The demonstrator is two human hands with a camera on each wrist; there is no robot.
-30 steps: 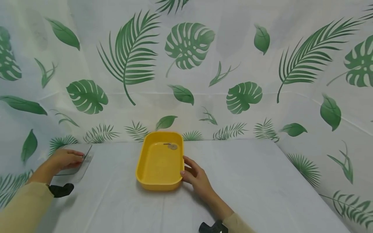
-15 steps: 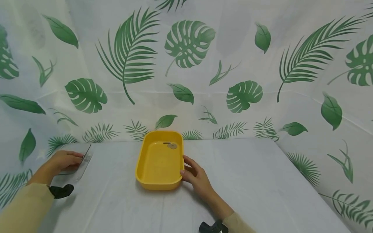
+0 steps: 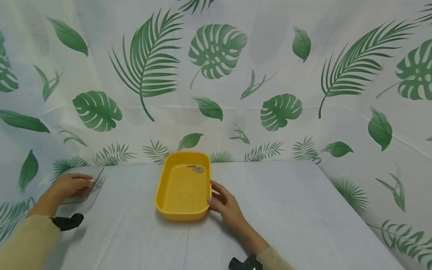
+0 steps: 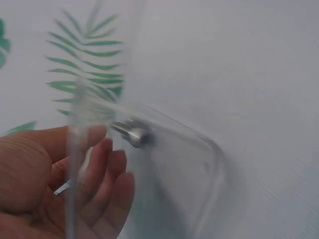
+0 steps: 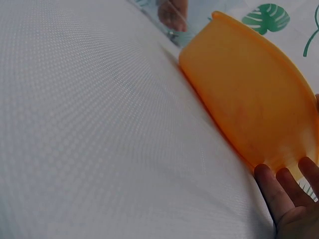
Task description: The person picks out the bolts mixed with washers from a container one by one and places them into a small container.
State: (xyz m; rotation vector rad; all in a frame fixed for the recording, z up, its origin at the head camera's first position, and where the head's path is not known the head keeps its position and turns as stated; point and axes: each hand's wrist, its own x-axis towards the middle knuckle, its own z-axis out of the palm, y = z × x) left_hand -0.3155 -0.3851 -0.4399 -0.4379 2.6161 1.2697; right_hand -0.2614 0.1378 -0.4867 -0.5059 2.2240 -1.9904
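At the far left my left hand [image 3: 70,187] reaches into a clear plastic box [image 3: 90,204]. The left wrist view shows its thumb and fingertips close together, just short of a small shiny metal piece [image 4: 134,134] with a narrow end and a thicker rounded end. That view is blurred, and a clear wall of the box crosses in front of the hand. My right hand [image 3: 229,208] rests against the right side of a yellow tray [image 3: 182,216], its fingertips [image 5: 262,171] touching the outer wall. Inside the tray, near its far end, lie flat round metal discs [image 3: 199,170] and a thin metal pin [image 3: 191,165].
A white cloth [image 3: 287,210] covers the table. Behind it and along the sides hangs a pale curtain [image 3: 233,120] printed with green leaves. Each wrist wears a black camera mount [image 3: 68,222].
My left hand has shifted slightly left over the clear box. The right hand keeps its place at the tray, and the head view has turned a little.
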